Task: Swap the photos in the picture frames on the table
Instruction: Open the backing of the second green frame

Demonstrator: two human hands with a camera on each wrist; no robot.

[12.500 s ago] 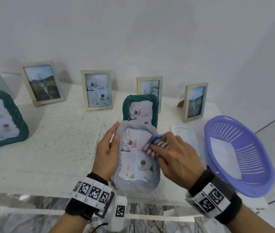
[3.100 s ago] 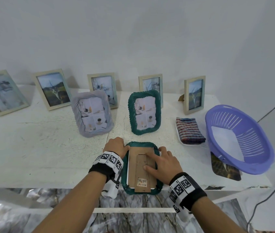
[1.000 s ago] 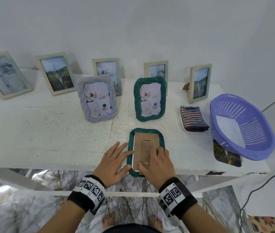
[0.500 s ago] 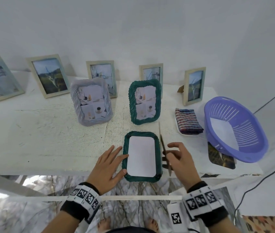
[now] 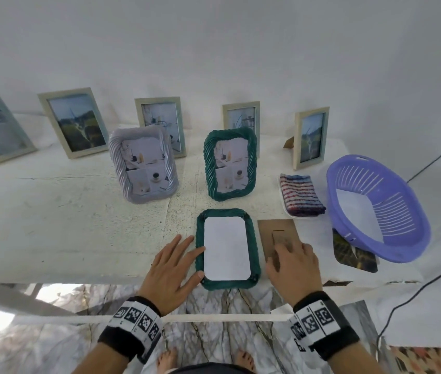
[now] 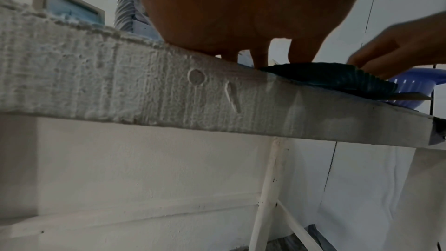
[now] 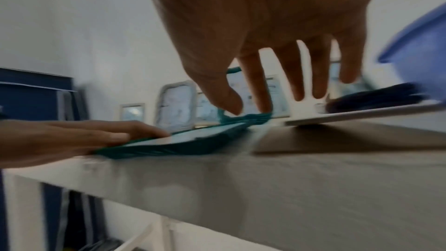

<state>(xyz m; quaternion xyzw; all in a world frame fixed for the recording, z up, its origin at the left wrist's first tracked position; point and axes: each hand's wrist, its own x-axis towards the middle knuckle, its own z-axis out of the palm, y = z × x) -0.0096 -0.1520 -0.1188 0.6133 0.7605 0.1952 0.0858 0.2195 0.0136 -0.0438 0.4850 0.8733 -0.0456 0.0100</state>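
A dark green frame [image 5: 255, 240] lies face down at the table's front edge, with the white back of its photo [image 5: 226, 248] uncovered. My left hand [image 5: 176, 261] lies flat beside it, its straight fingers touching the frame's left rim [image 6: 325, 75]. The brown backing board [image 5: 277, 230] lies flat on the table just right of the frame. My right hand [image 5: 292, 263] rests over the board's near end with its fingers [image 7: 299, 75] spread and straight, holding nothing. A second green frame [image 5: 230, 163] and a lilac frame [image 5: 144, 163] stand upright behind.
Several pale wooden frames [image 5: 77, 122] stand along the wall. A striped cloth [image 5: 301, 197] lies on a white plate right of the board. A purple basket [image 5: 376, 206] sits at the right end, with a loose photo [image 5: 354, 253] partly under it.
My right hand carried the backing board, held on edge, away from the green frame and laid it flat to the right. The left hand stayed at the frame's left rim.
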